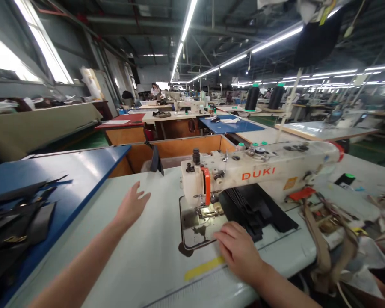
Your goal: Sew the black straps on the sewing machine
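My left hand (133, 206) is held over the pale sewing table (115, 256), its fingers apart and nothing in them. Beyond its fingertips a dark folded piece (156, 161) stands out at the table's far edge, by the wooden bin (179, 147). My right hand (239, 252) lies at the near right corner of the metal needle plate (192, 235), fingers curled together. Whatever it may hold is hidden. The white sewing machine (224, 175) stands above, with its presser foot (208, 210) over the plate. Black strips (259, 209) lie stacked under the machine's arm.
Black pieces with metal fittings (22, 222) are heaped on the blue table (93, 167) at left. Tan straps (321, 239) hang at the right edge beside a black thread spool (345, 179). A yellow strip (205, 267) and a ruler scale mark the table's front.
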Demonstrator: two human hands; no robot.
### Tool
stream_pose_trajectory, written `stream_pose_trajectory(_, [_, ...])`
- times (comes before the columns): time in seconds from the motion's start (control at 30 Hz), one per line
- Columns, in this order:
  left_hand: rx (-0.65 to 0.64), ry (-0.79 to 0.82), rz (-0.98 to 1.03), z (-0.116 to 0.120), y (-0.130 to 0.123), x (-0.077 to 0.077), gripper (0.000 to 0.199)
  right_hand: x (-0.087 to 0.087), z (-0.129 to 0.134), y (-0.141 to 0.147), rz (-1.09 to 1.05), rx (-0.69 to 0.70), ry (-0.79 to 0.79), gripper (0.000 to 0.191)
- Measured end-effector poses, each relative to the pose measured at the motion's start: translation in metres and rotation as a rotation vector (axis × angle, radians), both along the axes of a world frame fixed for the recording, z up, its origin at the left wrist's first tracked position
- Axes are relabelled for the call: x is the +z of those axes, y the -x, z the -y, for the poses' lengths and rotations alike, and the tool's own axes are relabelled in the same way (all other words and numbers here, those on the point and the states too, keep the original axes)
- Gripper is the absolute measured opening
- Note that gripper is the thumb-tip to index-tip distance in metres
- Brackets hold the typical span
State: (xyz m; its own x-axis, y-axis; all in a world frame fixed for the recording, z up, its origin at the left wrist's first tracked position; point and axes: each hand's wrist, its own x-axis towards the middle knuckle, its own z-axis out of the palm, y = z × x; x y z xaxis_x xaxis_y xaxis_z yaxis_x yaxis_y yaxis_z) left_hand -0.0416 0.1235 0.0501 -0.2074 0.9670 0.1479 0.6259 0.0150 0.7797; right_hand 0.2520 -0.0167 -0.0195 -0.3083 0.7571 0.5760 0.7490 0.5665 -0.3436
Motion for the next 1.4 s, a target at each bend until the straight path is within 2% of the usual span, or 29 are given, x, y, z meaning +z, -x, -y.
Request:
stream_pose_trajectory(0.1, [-0.073,0.013,-0.105,0.036,-0.008,-0.033,0.043,0.006,-0.002,-0.017,0.136,-0.199,0.029,0.027])
stream_pose_trajectory(0.2, [-0.128,0.020,-0.187,0.063,-0.002,-0.049,0.042,0.019,-0.012,-0.024,0.354,-0.327,0.173,0.029])
stream_pose_trajectory(0.33, [-0.147,0.006,-0.277,0.075,0.008,-0.050,0.043,0.031,-0.028,-0.015,0.441,-0.351,0.261,0.010])
stream_pose_trajectory(0.5, [-0.170,-0.061,-0.362,0.088,0.011,-0.053,0.037,0.032,-0.038,-0.004,0.431,-0.400,0.321,0.004])
stream_pose_trajectory(0.57, [-0.176,-0.083,-0.389,0.093,0.012,-0.054,0.037,0.034,-0.041,-0.005,0.402,-0.430,0.338,0.012])
stream_pose_trajectory(0.63, [-0.185,-0.099,-0.409,0.097,0.013,-0.055,0.037,0.040,-0.044,-0.010,0.358,-0.460,0.347,0.019])
stream_pose_trajectory(0.73, [-0.204,-0.126,-0.426,0.101,0.014,-0.057,0.037,0.051,-0.044,-0.025,0.262,-0.509,0.335,0.015])
stream_pose_trajectory(0.83, [-0.227,-0.153,-0.436,0.103,0.013,-0.059,0.037,0.058,-0.036,-0.043,0.144,-0.555,0.309,0.028])
stream_pose_trajectory(1.0, [-0.271,-0.173,-0.448,0.104,0.009,-0.061,0.038,0.050,-0.019,-0.059,-0.057,-0.551,0.276,0.027])
stream_pose_trajectory(1.2, [-0.288,-0.188,-0.441,0.106,0.011,-0.063,0.037,0.041,-0.020,-0.064,-0.364,-0.519,0.231,0.026])
stream_pose_trajectory(1.3, [-0.311,-0.193,-0.294,0.123,-0.004,-0.064,0.031,0.035,-0.020,-0.069,-0.553,-0.501,0.239,0.025])
stream_pose_trajectory(1.4, [-0.365,-0.034,0.065,0.146,-0.048,-0.057,0.030,0.028,-0.013,-0.071,-0.736,-0.485,0.267,0.027])
